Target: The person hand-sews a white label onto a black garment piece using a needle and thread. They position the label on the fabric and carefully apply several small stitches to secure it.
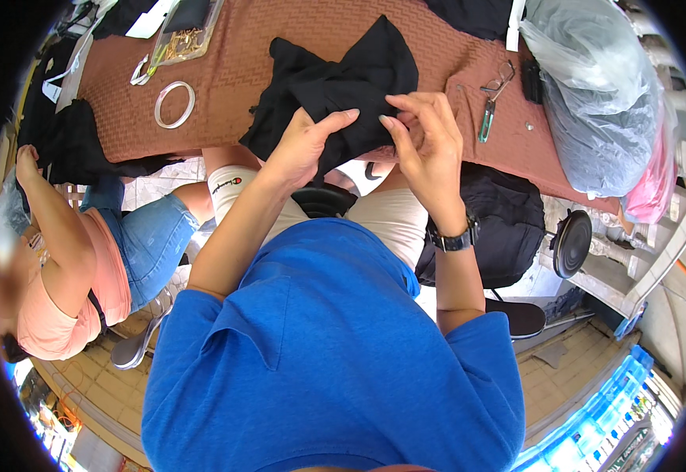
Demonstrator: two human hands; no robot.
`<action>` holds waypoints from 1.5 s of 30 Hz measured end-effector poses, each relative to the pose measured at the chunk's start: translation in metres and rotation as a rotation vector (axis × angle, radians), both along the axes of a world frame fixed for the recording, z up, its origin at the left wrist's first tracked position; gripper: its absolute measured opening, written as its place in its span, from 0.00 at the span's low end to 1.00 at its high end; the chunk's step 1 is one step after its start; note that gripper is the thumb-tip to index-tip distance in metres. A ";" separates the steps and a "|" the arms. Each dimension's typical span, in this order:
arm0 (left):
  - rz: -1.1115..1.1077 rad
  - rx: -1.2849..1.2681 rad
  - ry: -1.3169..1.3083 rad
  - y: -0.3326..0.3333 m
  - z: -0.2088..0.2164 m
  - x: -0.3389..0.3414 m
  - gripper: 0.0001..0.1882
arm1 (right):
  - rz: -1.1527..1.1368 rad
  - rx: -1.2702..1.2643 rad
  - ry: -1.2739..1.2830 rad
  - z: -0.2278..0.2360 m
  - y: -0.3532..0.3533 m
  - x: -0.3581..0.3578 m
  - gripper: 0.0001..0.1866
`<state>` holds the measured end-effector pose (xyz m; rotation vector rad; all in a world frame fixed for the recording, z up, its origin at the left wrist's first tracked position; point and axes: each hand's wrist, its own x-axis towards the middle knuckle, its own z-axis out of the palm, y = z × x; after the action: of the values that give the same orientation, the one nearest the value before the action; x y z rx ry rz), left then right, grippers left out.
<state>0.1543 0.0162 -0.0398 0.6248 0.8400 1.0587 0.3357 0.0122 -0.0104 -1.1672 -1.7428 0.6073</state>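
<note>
A crumpled piece of black cloth (335,86) lies over the near edge of the table and hangs partly above my lap. My left hand (304,145) grips its near left part, thumb stretched on top and the other fingers hidden beneath the folds. At the cloth's right side is my right hand (429,141), wearing a black wristwatch (455,238). Its fingers are bent in a pinch, thumb and index tips close to the cloth. Whatever lies between them is too small to make out.
On the brown-covered table (241,79) lie a white ring (175,105), a box of small gold-coloured pieces (186,43) and green-handled thread snips (486,122). A large grey plastic bag (595,94) stands right. A co-worker in a pink top (71,291) sits left, beside more black cloth (75,141).
</note>
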 end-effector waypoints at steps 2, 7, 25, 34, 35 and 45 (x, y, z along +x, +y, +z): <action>0.029 0.064 0.033 -0.004 -0.001 0.004 0.14 | 0.007 0.127 -0.035 -0.010 0.010 -0.005 0.10; 0.128 0.108 0.120 -0.008 -0.007 0.012 0.13 | 0.031 0.179 -0.030 -0.017 0.012 -0.010 0.08; -0.058 -0.200 -0.221 -0.011 -0.004 0.023 0.24 | 0.148 0.445 0.413 0.115 -0.042 0.125 0.09; 0.026 -0.160 -0.217 -0.013 -0.001 0.030 0.24 | 0.287 0.569 0.883 0.142 -0.081 0.165 0.17; 0.021 -0.162 -0.204 -0.013 -0.001 0.030 0.24 | 0.303 0.593 0.931 0.144 -0.083 0.168 0.16; -0.002 -0.123 -0.213 -0.010 0.004 0.035 0.24 | 0.252 0.635 1.057 0.149 -0.095 0.184 0.18</action>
<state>0.1895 0.0066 -0.0359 0.4017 0.7123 1.0433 0.5196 -0.0825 0.1387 -0.0867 -1.0043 0.5889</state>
